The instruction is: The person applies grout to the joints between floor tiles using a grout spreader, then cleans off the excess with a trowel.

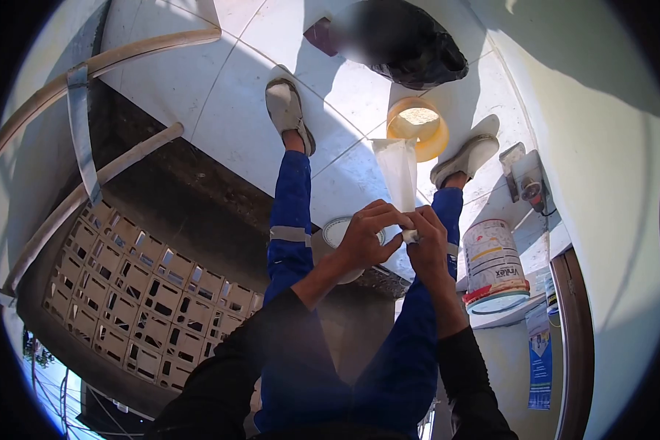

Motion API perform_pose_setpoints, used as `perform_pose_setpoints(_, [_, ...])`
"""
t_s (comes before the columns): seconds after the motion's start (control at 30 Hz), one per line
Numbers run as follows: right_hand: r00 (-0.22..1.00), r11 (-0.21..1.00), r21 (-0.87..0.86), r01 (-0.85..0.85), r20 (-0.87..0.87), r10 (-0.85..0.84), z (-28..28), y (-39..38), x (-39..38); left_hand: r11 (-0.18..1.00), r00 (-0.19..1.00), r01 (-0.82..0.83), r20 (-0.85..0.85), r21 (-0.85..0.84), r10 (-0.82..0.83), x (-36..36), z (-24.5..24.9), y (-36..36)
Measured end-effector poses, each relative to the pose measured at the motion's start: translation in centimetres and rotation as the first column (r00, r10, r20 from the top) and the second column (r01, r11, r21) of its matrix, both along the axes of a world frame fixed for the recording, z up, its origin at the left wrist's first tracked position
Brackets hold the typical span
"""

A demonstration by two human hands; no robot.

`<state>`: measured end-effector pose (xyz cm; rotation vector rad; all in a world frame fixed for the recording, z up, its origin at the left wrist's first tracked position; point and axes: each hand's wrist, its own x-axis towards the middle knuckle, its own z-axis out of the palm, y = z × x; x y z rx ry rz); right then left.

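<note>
A white, tapering bag-like sheet [397, 172] stretches out from my hands, wide at its far end and bunched narrow at the near end. My right hand [429, 246] is closed around that bunched end, and a bit of white material pokes out between its fingers. Against it, my left hand [367, 235] has thumb and fingertips drawn together at the same narrow end. Just past the sheet's wide end stands a yellow bucket [441, 143] with pale contents. Partly hidden behind my left hand is a round white container [335, 232].
On the right are an upended-looking Vinilex paint bucket [491, 253] and a power tool [528, 180]. A black plastic bag [425, 55] lies on the tiled floor ahead. To the left, curved rails [139, 150] border a drop beside a perforated block wall [150, 293].
</note>
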<state>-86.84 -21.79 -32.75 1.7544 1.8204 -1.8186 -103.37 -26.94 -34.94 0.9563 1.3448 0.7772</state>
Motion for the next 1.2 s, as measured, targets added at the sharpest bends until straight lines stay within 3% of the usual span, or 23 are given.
perform_pose_setpoints(0.1, [1.000, 1.000, 0.003, 0.010, -0.016, -0.010, 0.5, 0.9, -1.2, 0.996, 0.996, -0.043, -0.087, -0.078, 0.036, -2.3, -0.1, 1.1])
perform_pose_setpoints(0.17, [0.999, 1.000, 0.025, 0.014, -0.038, -0.013, 1.3, 1.8, -2.2, 0.986, 0.962, 0.127, -0.230, -0.110, -0.150, -4.0, -2.0, 1.5])
perform_pose_setpoints(0.23, [0.995, 0.999, 0.043, -0.029, -0.094, 0.033, 2.2, 2.6, -3.2, 0.970, 0.854, 0.242, -0.471, -0.019, -0.222, -4.3, -3.5, 2.5])
perform_pose_setpoints(0.33, [0.996, 0.995, 0.095, 0.032, -0.089, -0.024, 3.6, 3.7, -4.1, 0.957, 0.845, 0.289, -0.473, 0.014, -0.248, -4.0, -7.1, 2.8])
perform_pose_setpoints(0.37, [0.996, 0.995, 0.095, 0.030, -0.088, -0.022, 3.5, 3.8, -4.0, 0.958, 0.846, 0.287, -0.473, 0.015, -0.246, -3.6, -7.8, 2.9])
perform_pose_setpoints(0.43, [0.989, 0.964, 0.233, 0.132, 0.029, -0.142, 2.9, 4.3, -3.1, 0.977, 0.962, 0.148, -0.207, -0.154, -0.178, -2.8, -8.5, 3.7])
perform_pose_setpoints(0.57, [0.964, 0.960, 0.276, 0.046, 0.240, -0.116, -0.6, 5.2, -1.5, 0.992, 0.991, -0.013, -0.134, -0.123, -0.004, -1.2, -7.9, 5.2])
perform_pose_setpoints(0.6, [0.959, 0.977, 0.212, 0.026, 0.271, -0.084, -1.8, 5.2, -1.0, 0.992, 0.994, -0.028, -0.105, -0.127, 0.015, -0.7, -7.6, 5.7])
perform_pose_setpoints(0.77, [0.957, 0.915, 0.404, -0.009, 0.269, -0.110, -8.3, 6.1, -1.0, 0.985, 0.997, 0.073, 0.006, -0.159, -0.073, 0.2, -6.7, 8.7])
perform_pose_setpoints(0.83, [0.943, 0.943, 0.252, 0.219, 0.193, -0.270, -10.9, 6.9, 0.1, 0.962, 0.967, 0.252, 0.000, -0.104, -0.253, -0.6, -7.0, 10.7])
perform_pose_setpoints(0.87, [0.916, 0.922, 0.234, 0.307, 0.189, -0.353, -11.2, 7.6, -0.2, 0.955, 0.957, 0.278, -0.057, -0.099, -0.284, -1.5, -7.2, 12.0])
perform_pose_setpoints(0.9, [0.913, 0.921, 0.232, 0.314, 0.190, -0.360, -11.5, 8.4, -0.4, 0.977, 0.959, 0.210, -0.185, -0.039, -0.213, -2.2, -7.3, 13.3])
perform_pose_setpoints(0.97, [0.889, 0.880, 0.302, 0.367, 0.163, -0.428, -12.5, 10.1, -0.6, 0.997, 0.891, -0.015, -0.452, 0.071, 0.046, -3.7, -8.7, 16.8])
perform_pose_setpoints(1.03, [0.886, 0.869, 0.307, 0.387, 0.137, -0.443, -12.3, 12.7, -2.1, 0.948, 0.748, -0.109, -0.604, 0.299, 0.276, -5.2, -11.1, 20.2])
perform_pose_setpoints(1.1, [0.894, 0.843, 0.336, 0.420, 0.008, -0.448, -12.9, 15.0, -3.6, 0.950, 0.693, -0.087, -0.667, 0.299, 0.273, -5.8, -13.7, 22.8])
perform_pose_setpoints(1.17, [0.909, 0.854, 0.359, 0.376, 0.036, -0.415, -13.7, 17.5, -5.2, 0.938, 0.659, 0.133, -0.736, 0.319, 0.157, -6.4, -16.8, 24.9])
perform_pose_setpoints(1.2, [0.922, 0.863, 0.383, 0.331, 0.062, -0.381, -14.5, 18.4, -5.9, 0.938, 0.659, 0.134, -0.736, 0.318, 0.156, -6.8, -17.9, 25.8])
